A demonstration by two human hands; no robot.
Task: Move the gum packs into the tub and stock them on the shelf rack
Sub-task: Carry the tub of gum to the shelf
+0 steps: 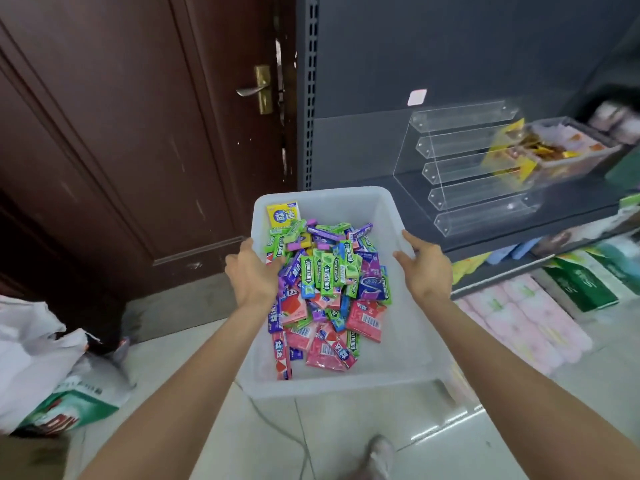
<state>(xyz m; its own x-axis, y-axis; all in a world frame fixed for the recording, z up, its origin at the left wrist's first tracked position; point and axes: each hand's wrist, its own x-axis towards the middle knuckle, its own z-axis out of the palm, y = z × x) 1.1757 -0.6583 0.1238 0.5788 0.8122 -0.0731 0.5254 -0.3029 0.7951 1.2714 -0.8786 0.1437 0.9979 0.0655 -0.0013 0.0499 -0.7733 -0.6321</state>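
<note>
two bare hands carry a translucent white plastic tub [408, 348] by its side rims, the left hand [254, 271] and right hand [427, 268] each gripping an edge. many colourful gum packs [327, 289] lie heaped inside. a clear acrylic stepped shelf rack [478, 168] stands on the dark grey shelf [415, 199] just beyond the tub.

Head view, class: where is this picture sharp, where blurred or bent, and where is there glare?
Head view: gum packs in the tub read sharp; goods at the right edge beyond the clear rack smear with blur; the wide lens bows the door; glare streaks the floor tiles.
</note>
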